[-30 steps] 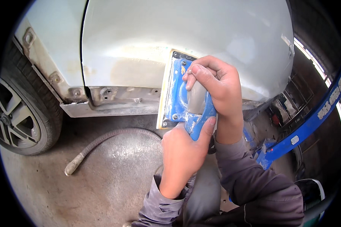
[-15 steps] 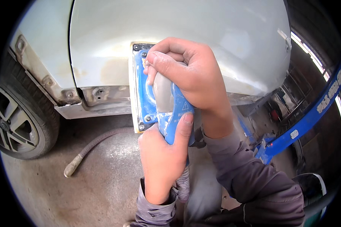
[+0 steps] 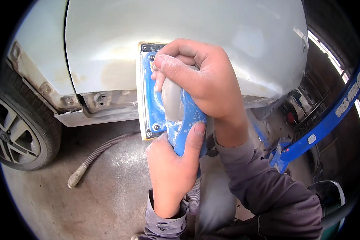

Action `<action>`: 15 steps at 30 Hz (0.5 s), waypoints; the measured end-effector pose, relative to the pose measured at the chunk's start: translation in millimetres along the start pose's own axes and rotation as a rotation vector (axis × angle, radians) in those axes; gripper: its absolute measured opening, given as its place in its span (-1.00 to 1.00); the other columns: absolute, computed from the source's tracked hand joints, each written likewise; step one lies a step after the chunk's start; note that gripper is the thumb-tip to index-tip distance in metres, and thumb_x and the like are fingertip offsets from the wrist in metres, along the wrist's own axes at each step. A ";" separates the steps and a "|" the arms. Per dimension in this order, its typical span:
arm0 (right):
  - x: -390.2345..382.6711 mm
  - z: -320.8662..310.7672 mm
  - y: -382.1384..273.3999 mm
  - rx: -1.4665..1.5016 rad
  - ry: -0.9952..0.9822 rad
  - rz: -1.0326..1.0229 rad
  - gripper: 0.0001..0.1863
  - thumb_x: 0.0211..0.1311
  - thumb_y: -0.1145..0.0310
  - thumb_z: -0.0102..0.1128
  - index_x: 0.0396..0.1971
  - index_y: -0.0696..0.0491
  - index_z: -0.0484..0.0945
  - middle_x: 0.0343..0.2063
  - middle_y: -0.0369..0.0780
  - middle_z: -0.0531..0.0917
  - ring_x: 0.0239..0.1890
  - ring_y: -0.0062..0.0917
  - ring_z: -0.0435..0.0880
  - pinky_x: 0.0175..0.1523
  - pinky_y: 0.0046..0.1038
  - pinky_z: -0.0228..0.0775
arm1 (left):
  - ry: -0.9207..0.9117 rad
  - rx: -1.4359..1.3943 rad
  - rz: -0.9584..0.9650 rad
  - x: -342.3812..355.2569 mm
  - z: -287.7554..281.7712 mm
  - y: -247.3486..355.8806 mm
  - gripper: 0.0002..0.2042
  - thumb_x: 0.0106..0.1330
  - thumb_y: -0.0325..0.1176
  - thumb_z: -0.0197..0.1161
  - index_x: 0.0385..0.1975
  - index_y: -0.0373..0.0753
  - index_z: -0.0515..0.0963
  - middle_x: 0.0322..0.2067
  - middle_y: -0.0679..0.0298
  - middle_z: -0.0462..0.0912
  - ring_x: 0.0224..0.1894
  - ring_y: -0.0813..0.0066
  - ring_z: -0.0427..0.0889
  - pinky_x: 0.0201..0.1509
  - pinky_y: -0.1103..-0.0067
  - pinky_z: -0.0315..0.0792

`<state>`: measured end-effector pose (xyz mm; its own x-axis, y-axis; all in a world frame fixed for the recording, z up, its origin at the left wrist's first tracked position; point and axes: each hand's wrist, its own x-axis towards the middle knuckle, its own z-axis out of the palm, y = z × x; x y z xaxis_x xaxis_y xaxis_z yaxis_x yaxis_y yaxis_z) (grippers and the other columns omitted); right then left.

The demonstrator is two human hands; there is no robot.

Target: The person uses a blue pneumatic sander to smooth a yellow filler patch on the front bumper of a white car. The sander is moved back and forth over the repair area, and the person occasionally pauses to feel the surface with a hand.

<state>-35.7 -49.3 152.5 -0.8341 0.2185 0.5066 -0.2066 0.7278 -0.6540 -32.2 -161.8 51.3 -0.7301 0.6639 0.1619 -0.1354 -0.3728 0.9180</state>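
A blue and grey electric sander stands with its flat rectangular pad against a pale silver car door, near the door's lower edge. Wrapped over the top of the sander's grey grip is my right hand, its fingers curled and the thumb bent inward. My left hand grips the tool's lower body, thumb laid up along the blue casing. Dust coats the fingers and the tool. From the sander's bottom a ribbed hose runs down. The pad's sanding face is hidden against the panel, where dull sanded patches show.
At the left is a car wheel beside a bare, worn sill. Another ribbed hose lies on the dusty concrete floor. A blue metal arm slants along the right, with a bucket-like container below it.
The sander and both hands have shifted slightly right along the door, relative to the panel gap and wheel. My grip on it looks the same.
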 end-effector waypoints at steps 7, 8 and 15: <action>-1.1 -15.8 8.8 0.028 0.010 0.043 -0.76 0.25 0.34 0.19 -0.37 0.26 0.61 -0.53 -0.23 0.70 -0.43 -0.65 0.62 -0.26 -0.57 0.45 | -0.040 0.122 -0.030 3.7 11.3 6.2 -0.50 0.31 0.02 0.30 -0.52 -0.41 0.60 -0.67 0.11 0.61 -0.59 0.26 0.64 -0.42 0.42 0.47; 1.5 -12.4 5.6 0.027 0.001 0.034 -0.76 0.25 0.34 0.19 -0.37 0.26 0.61 -0.53 -0.23 0.70 -0.43 -0.65 0.62 -0.27 -0.57 0.45 | -0.018 0.069 -0.024 2.3 10.3 6.5 -0.51 0.31 0.02 0.30 -0.52 -0.41 0.60 -0.66 0.11 0.62 -0.58 0.26 0.65 -0.42 0.42 0.47; -9.8 -20.5 8.4 0.020 0.059 0.072 -0.76 0.25 0.35 0.18 -0.36 0.26 0.61 -0.53 -0.23 0.70 -0.41 -0.65 0.62 -0.22 -0.59 0.44 | -0.073 0.133 -0.023 5.1 12.8 -1.4 -0.49 0.28 0.05 0.31 -0.49 -0.43 0.62 -0.62 0.02 0.64 -0.51 0.05 0.68 -0.39 0.36 0.49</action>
<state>-18.8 -32.1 153.6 -0.8155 0.3087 0.4895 -0.1575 0.6955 -0.7010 -27.2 -149.6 55.4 -0.6765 0.7184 0.1618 -0.0579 -0.2710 0.9608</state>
